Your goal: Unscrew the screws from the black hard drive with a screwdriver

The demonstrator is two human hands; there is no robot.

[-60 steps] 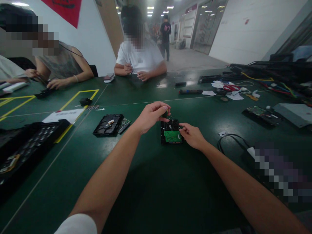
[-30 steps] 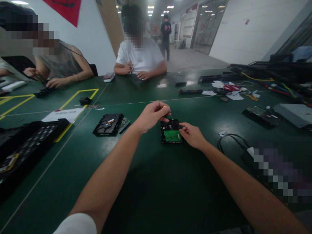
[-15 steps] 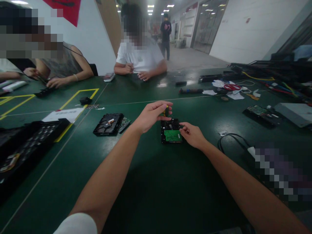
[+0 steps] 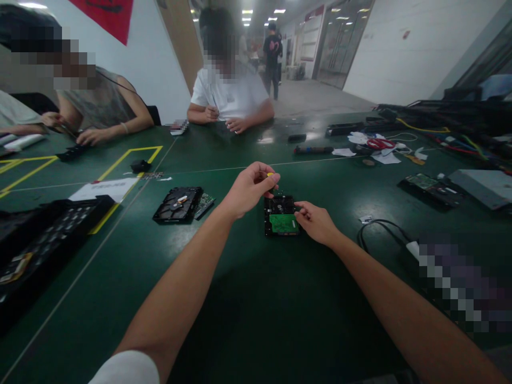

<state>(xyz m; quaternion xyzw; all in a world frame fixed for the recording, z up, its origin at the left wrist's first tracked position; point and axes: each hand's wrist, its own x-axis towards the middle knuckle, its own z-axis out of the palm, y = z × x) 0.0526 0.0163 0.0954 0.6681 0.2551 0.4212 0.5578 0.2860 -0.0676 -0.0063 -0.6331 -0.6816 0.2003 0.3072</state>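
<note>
In the middle of the green table lies a black hard drive (image 4: pixel 286 204), its green circuit board (image 4: pixel 282 223) facing up. My left hand (image 4: pixel 253 188) is above the drive's far left part, fingers closed around a small screwdriver (image 4: pixel 271 175) with a yellow handle end. Its shaft points down toward the drive, but whether the tip sits in a screw is too small to tell. With curled fingers, my right hand (image 4: pixel 319 221) grips the drive's right edge.
To the left are another hard drive (image 4: pixel 178 205), a loose circuit board (image 4: pixel 205 206) and a black tray (image 4: pixel 60 237). A cable (image 4: pixel 380 221), a drive (image 4: pixel 430 190) and a grey metal box (image 4: pixel 484 186) lie right. Co-workers sit across the table.
My left hand's fingers have shifted around the screwdriver, from spread out to curled in, and its yellow end now shows on top. My right hand and the hard drive stay in place.
</note>
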